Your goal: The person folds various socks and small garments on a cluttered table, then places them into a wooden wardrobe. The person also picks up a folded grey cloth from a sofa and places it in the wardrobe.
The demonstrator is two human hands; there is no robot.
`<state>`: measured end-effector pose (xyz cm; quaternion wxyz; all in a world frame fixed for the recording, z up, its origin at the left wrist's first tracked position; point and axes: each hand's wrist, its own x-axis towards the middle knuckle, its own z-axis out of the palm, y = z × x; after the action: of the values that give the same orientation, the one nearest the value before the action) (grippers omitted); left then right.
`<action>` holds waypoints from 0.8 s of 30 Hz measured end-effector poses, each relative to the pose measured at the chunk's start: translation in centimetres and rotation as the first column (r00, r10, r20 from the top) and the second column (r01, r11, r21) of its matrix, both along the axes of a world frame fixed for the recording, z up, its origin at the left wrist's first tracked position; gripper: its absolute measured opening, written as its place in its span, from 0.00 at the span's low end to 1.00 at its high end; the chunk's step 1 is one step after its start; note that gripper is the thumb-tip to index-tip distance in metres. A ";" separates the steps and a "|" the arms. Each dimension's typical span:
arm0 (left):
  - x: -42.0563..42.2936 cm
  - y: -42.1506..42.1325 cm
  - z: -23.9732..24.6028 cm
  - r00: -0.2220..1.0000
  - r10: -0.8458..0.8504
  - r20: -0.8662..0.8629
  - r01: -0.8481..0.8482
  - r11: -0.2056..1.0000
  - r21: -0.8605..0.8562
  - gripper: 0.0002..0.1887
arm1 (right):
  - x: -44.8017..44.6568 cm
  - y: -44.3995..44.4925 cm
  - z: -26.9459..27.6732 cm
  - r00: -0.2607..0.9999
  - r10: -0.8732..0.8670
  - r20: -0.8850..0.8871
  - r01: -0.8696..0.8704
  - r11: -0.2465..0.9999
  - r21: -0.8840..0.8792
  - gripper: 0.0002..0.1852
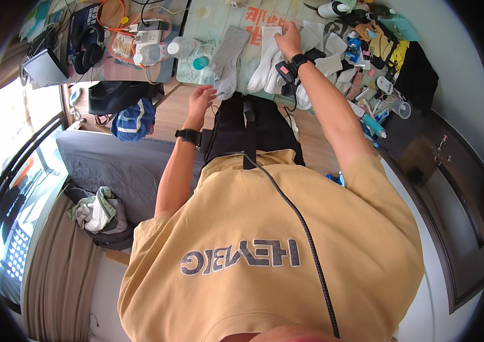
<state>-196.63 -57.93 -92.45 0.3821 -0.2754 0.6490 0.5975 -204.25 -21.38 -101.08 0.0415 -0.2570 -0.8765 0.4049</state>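
Grey ribbed socks (230, 55) lie lengthwise on the table (208, 17), their toe ends at the near edge. To their right are white socks (263, 64), partly side by side. My right hand (289, 40) is at the cuff end of the white socks, fingers bent at the fabric; whether it grips them cannot be told. My left hand (202, 100) hovers just in front of the table's near edge, left of the grey socks' toes, fingers apart and holding nothing. More white socks (329, 62) lie in a loose heap right of my right wrist.
Plastic bottles (152, 54), a teal cap (201, 63), a power strip (148, 38) and black headphones (89, 49) are at the left. Small bottles, cables and a turquoise tube (373, 125) crowd the right side. A grey sofa (109, 154) stands behind my left arm.
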 end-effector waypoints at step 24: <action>2.5 14.2 9.5 0.614 -0.681 -0.398 0.580 0.732 -0.358 0.19 | 21.3 -0.1 13.7 0.991 -0.096 -0.095 0.010 0.755 -0.655 0.12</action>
<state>-194.17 -43.77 -82.98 0.3559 0.1022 0.8347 0.4076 -182.95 -21.49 -87.39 0.0145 -0.2545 -0.6684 0.6987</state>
